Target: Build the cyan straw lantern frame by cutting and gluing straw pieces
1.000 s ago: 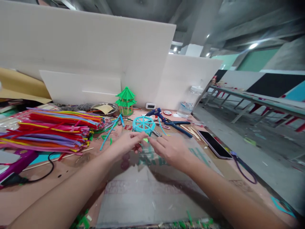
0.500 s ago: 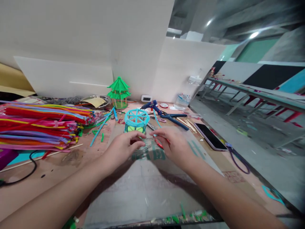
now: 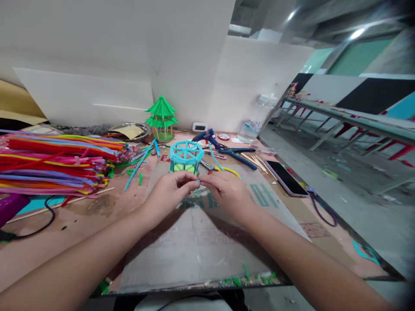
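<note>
Small blue piece [image 3: 198, 182] pinched by left hand [image 3: 171, 190]; right hand [image 3: 228, 191] fingers narrowed beside it, hold unclear, presumably for steadying. Blue octagonal frame [image 3: 186, 150] stood near plastic sheet's [image 3: 181, 259] far edge, likely for reach.

Sky-blue frame [image 3: 186, 150] with lime-green base [image 3: 179, 167], bright-green pagoda [image 3: 161, 113], multicoloured craft stems [image 3: 55, 166]

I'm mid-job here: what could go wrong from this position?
The tiny blue piece at the fingertips of the left hand and right hand could slip and be lost among scraps. The blue octagonal frame stands just beyond the fingers, so a forward push might knock it. The phone lies near the table's right edge; a sweep could nudge it off.
</note>
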Motion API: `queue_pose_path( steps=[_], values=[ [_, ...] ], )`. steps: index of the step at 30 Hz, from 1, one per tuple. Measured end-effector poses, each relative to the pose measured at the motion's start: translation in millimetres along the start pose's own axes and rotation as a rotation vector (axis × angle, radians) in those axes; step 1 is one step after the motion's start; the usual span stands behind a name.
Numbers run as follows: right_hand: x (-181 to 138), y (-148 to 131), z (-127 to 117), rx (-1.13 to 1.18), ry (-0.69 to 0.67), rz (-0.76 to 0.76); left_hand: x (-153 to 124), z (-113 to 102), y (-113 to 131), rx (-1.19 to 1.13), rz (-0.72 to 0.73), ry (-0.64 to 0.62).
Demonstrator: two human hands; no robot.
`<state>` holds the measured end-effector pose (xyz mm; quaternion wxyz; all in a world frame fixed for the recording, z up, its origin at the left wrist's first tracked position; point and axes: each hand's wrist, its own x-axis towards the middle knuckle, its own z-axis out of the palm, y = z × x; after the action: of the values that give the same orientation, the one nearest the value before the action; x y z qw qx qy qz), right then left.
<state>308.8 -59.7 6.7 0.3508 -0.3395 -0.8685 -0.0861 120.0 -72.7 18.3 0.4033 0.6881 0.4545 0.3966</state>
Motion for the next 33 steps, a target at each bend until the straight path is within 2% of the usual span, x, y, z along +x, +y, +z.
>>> queue_pose_path(
  steps=[4, 9, 14, 21, 26, 33],
  values=[
    [4, 0, -5, 0.005, -0.045, 0.001, -1, 0, 2, 0.014, 0.008, -0.007],
    [11, 2, -17, 0.014, -0.107, 0.073, 3, -4, -1, 0.043, 0.034, 0.035],
    [10, 0, -15, 0.036, -0.155, 0.109, 4, -6, 0, 0.055, 0.005, 0.019],
    [8, -2, -10, 0.096, -0.044, 0.205, 3, -7, 3, 0.1, -0.003, -0.024],
    [6, 0, -6, 0.15, -0.086, 0.286, 4, -9, -3, 0.218, 0.035, -0.058],
    [4, -3, -6, 0.072, -0.107, 0.168, 2, -4, -8, 0.267, 0.066, -0.02]
  ],
)
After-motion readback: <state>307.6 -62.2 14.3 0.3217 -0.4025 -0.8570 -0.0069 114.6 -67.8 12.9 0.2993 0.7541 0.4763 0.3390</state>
